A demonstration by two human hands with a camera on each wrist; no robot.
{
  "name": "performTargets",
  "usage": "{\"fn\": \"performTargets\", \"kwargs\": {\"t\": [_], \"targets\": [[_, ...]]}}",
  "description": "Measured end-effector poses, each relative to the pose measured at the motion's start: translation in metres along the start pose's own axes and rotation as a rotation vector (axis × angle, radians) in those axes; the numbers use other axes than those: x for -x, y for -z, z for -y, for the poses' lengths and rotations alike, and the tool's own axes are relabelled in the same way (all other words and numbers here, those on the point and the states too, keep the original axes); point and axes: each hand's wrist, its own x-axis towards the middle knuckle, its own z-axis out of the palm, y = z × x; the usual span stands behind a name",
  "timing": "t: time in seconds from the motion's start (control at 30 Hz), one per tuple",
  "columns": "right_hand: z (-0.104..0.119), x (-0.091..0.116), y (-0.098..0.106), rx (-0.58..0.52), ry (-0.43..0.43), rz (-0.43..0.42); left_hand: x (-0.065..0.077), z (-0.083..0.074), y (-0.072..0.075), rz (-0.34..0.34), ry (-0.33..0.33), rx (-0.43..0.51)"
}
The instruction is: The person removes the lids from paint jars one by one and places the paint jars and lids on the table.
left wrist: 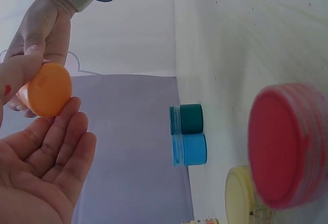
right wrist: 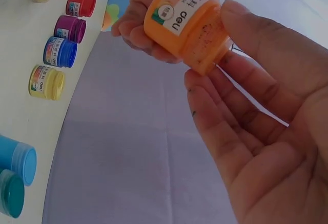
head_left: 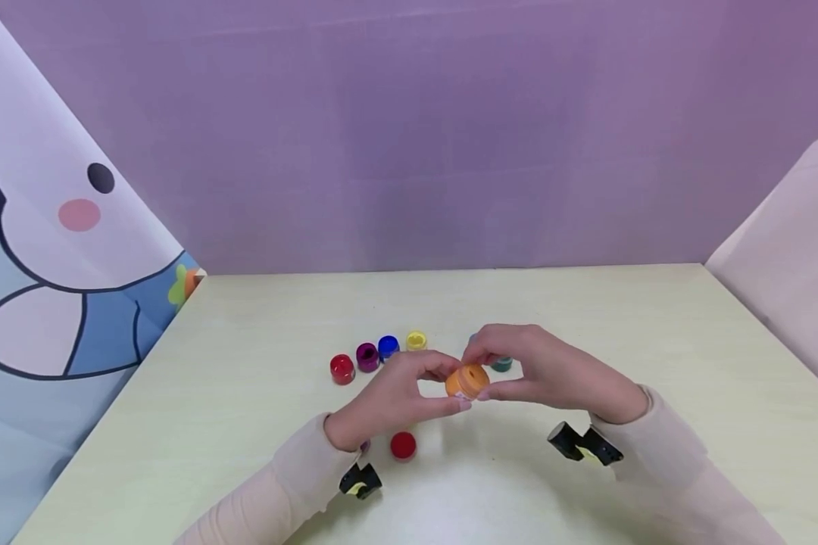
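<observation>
Over the table [head_left: 654, 333], the left hand [head_left: 401, 390] and right hand [head_left: 541, 363] reach inward and pinch an orange paint jar [head_left: 465, 384], whose word "deli" [right wrist: 180, 21] only the right wrist view shows clearly.

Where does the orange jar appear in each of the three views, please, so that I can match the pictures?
Head: lower half, slightly right of centre, the orange jar between the left hand and the right hand.
Left wrist: at the left, slightly above mid-height.
Right wrist: near the top, slightly right of centre.
Shared landmark: the dark green jar, partly hidden in head, near centre in left wrist, bottom left in right wrist.
</observation>
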Motion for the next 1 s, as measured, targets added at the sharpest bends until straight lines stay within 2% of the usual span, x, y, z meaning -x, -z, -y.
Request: {"fn": "performTargets", "kwargs": {"t": [0.13,0.27,0.4,0.53,0.63,0.73,1.0], "targets": [[0.0,0.0,0.001,0.004,0.035,0.011,0.0,0.0,0.0,0.023,0.008,0.013],[0.002,0.0,0.0,0.005,0.001,-0.023,-0.001,0.0,0.0,0.009,0.007,0.002],[0.004,0.0,-0.003,0.022,-0.142,-0.08,-0.001,0.0,-0.001,-0.022,0.003,-0.006],[0.005,0.0,-0.007,0.018,-0.306,-0.075,-0.001,0.001,-0.002,-0.044,0.001,-0.011],[0.006,-0.001,-0.009,-0.009,-0.367,-0.061,-0.001,0.001,-0.002,-0.057,-0.009,-0.025],[0.007,-0.001,-0.01,-0.031,-0.377,-0.065,-0.001,0.001,-0.002,-0.063,-0.023,-0.031],[0.008,-0.002,-0.01,0.004,-0.313,-0.071,-0.001,0.0,-0.002,-0.056,-0.022,-0.02]]}}
